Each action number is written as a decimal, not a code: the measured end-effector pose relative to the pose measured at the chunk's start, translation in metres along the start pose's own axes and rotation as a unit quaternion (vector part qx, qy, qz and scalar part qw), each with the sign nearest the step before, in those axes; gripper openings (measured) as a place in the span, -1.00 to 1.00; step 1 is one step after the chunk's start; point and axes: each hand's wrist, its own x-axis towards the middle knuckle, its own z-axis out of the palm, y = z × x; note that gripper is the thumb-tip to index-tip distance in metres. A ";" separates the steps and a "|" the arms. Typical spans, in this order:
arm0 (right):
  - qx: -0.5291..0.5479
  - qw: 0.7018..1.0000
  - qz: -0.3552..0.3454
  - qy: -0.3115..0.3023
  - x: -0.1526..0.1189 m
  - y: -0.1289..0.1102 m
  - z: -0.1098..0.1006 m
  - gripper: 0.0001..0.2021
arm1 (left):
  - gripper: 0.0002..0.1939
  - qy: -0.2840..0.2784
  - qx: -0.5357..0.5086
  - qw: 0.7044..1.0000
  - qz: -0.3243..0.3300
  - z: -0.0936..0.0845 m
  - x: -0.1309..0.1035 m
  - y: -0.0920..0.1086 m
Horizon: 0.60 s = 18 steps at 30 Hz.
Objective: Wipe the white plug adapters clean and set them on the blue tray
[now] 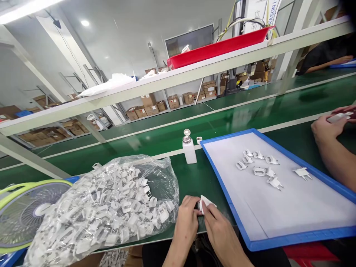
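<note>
My left hand (185, 215) and my right hand (219, 227) meet at the table's front edge, fingers closed around one white plug housing (206, 203). A small dark part shows by my left fingertips; the fingers hide most of the piece. On the left, a clear plastic bag (164, 174) lies open, heaped with white plug housings (111, 200). To the right stands a blue-rimmed tray (225, 185) with a white lining. Several white two-pin plugs (274, 182) are scattered on it.
A white pump bottle (190, 150) with a metal top stands between bag and tray, near a small white part (199, 140). A green fan (36, 211) is at far left. Another person's hands (330, 128) hold a white piece at right. A red tray (219, 48) rests on the shelf above.
</note>
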 end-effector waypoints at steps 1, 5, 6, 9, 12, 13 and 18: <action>0.008 1.000 -0.001 0.005 -0.004 -0.002 0.001 -0.55 | -0.43 0.002 0.001 1.000 0.000 0.000 0.000 0.000; 0.052 0.998 0.040 0.003 -0.007 -0.007 0.003 -0.55 | -0.48 0.009 0.001 1.000 0.003 0.001 0.000 -0.002; 0.067 0.996 0.064 -0.005 -0.002 -0.007 0.002 -0.55 | -0.50 0.011 -0.001 1.000 0.004 0.001 -0.001 -0.002; 0.132 0.981 0.140 -0.040 0.020 -0.007 -0.009 -0.61 | -0.54 0.015 -0.007 1.000 0.012 -0.003 -0.005 0.001; 0.222 0.947 0.223 -0.073 0.039 -0.008 -0.033 -0.63 | -0.52 0.008 -0.014 0.999 0.027 -0.011 -0.016 0.013; 0.255 0.929 0.255 -0.083 0.042 -0.009 -0.044 -0.64 | -0.50 0.007 -0.023 0.999 0.030 -0.014 -0.021 0.018; 0.436 0.799 0.393 -0.130 0.043 -0.025 -0.092 -0.57 | -0.58 0.060 -0.134 0.989 0.014 -0.026 -0.039 0.054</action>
